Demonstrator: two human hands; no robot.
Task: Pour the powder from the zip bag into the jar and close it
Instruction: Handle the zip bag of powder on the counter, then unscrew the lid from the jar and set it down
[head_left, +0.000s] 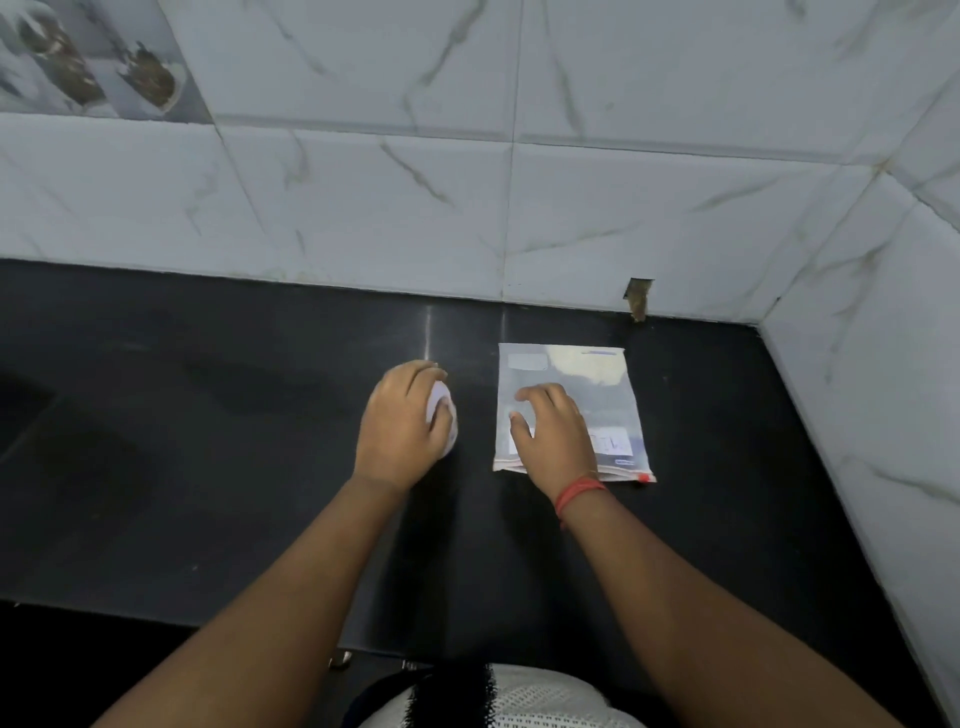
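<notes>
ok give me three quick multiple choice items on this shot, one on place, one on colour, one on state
1. Where does the zip bag lie?
A. right of the jar
B. left of the jar
C. on the wall

2. What colour is the counter?
A. white
B. black
C. green

3. What is the left hand doing?
A. hanging idle
B. holding the bag up
C. gripping the jar

Key:
1 A, the bag lies flat right of the jar, under the right hand.
2 B, the counter is black.
3 C, its fingers curl over the jar.
</notes>
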